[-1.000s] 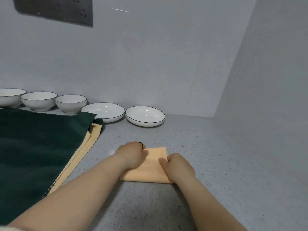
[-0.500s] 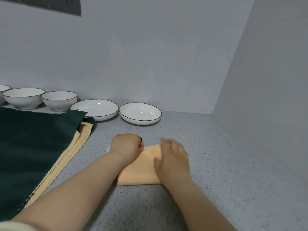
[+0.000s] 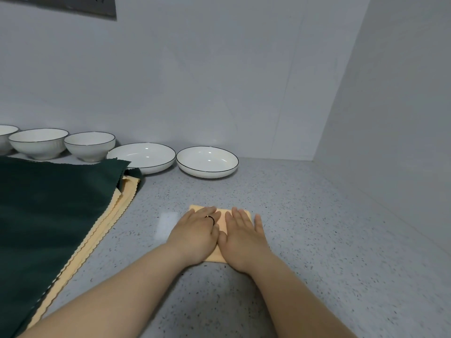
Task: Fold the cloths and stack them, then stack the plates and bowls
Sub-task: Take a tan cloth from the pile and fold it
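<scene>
Looks to be the pressing-flat bit of a fold, with the small folded pale-orange cloth point(image 3: 222, 217) sitting on the speckled grey counter point(image 3: 317, 240), well short of the white dark-rimmed plates point(image 3: 207, 162) and bowls point(image 3: 39, 142) lined along the wall. Both left hand point(image 3: 195, 236) and right hand point(image 3: 244, 242) laid flat on top, fingers point(image 3: 240, 215) more or less straight and barely spread, gripping nothing, though hard to tell whether really pressing or just resting. Next up, probably: lift off, then reach left for the big dark green cloth point(image 3: 48, 215) spread over the scalloped peach ones point(image 3: 117, 206).
</scene>
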{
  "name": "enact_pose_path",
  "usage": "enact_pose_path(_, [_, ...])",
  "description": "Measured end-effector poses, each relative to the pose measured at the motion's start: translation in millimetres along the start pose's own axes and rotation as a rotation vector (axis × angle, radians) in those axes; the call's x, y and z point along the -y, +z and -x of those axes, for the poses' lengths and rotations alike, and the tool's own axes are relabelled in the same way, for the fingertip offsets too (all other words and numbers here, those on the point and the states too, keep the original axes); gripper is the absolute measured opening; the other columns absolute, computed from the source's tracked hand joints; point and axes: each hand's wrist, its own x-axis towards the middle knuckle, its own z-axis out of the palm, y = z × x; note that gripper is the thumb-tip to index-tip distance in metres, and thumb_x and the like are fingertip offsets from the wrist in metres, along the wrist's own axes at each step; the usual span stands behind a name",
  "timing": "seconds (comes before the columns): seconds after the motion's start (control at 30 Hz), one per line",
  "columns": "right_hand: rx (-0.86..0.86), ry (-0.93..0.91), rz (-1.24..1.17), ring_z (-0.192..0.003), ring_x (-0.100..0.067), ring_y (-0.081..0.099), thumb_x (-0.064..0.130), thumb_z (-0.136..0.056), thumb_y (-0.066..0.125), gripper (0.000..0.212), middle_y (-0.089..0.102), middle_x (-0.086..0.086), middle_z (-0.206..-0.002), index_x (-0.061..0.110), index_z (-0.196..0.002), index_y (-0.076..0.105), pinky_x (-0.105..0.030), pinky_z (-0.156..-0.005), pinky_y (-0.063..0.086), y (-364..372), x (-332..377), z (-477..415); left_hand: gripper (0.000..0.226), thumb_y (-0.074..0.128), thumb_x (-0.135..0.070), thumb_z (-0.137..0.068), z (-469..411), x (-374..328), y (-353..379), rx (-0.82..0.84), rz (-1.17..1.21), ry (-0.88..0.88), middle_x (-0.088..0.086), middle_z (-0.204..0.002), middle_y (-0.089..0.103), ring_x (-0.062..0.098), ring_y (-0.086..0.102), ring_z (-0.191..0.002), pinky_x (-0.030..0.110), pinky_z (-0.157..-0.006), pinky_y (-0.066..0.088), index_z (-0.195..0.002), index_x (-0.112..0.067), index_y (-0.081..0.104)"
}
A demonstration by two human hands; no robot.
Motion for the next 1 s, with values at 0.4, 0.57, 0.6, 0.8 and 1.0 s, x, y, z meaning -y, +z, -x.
enact_pose_path(0.4, [0.037, 0.104, -0.01, -0.143, -0.018, -0.016, 0.032, -0.1, 0.015, 0.058, -0.013, -0.009, -0.156, 0.006, -0.147, -0.006, -0.041, -0.113, -0.018, -2.0, 0.5, 2.3, 0.053, 0.017, -0.034, -0.1, -11.5, 4.0, -4.7, 0.154, -0.142, 0.01, 0.0, -0.158, -0.005, 0.013, -0.008, -0.145, 0.033, -0.117, -0.006, -0.149, -0.022, 0.001])
enact_pose_path(0.57, [0.078, 0.062, -0.102, -0.144, -0.018, -0.016, 0.027, -0.1, 0.019, 0.057, -0.015, -0.009, -0.156, 0.006, -0.147, -0.006, -0.032, -0.115, -0.011, -7.4, -8.1, 3.7, 0.055, 0.019, -0.043, -0.098, -10.3, 4.3, -4.8, 0.171, -0.178, -0.012, 0.001, -0.157, -0.008, 0.02, -0.009, -0.145, 0.038, -0.116, -0.007, -0.148, -0.031, -0.001])
enact_pose_path(0.6, [0.092, 0.046, -0.105, -0.144, -0.017, -0.015, 0.026, -0.101, 0.019, 0.056, -0.015, -0.007, -0.156, 0.007, -0.147, -0.005, -0.03, -0.116, -0.01, -9.5, -13.4, 4.8, 0.055, 0.02, -0.043, -0.098, -10.5, 4.7, -4.4, 0.167, -0.178, -0.003, 0.001, -0.157, -0.009, 0.02, -0.009, -0.145, 0.038, -0.117, -0.007, -0.148, -0.031, -0.001])
enact_pose_path(0.8, [0.06, 0.074, -0.029, -0.145, -0.015, -0.009, 0.033, -0.1, 0.019, 0.057, -0.011, -0.005, -0.156, 0.011, -0.148, -0.003, -0.031, -0.116, -0.01, -12.6, -33.4, 9.8, 0.055, 0.019, -0.044, -0.098, -14.9, 8.3, -3.5, 0.166, -0.172, 0.064, -0.002, -0.157, -0.009, 0.018, -0.01, -0.145, 0.038, -0.116, -0.007, -0.147, -0.033, -0.001])
enact_pose_path(1.0, [0.043, 0.118, -0.016, -0.144, -0.017, -0.011, 0.032, -0.1, 0.016, 0.057, -0.013, -0.007, -0.156, 0.007, -0.147, -0.004, -0.033, -0.116, -0.011, -9.3, -28.7, 9.2, 0.079, 0.005, -0.053, -0.07, -1.8, 1.0, -13.1, -0.155, -0.298, 0.157, 0.001, -0.143, 0.043, 0.009, 0.04, -0.132, 0.032, -0.115, 0.014, -0.123, -0.028, 0.058])
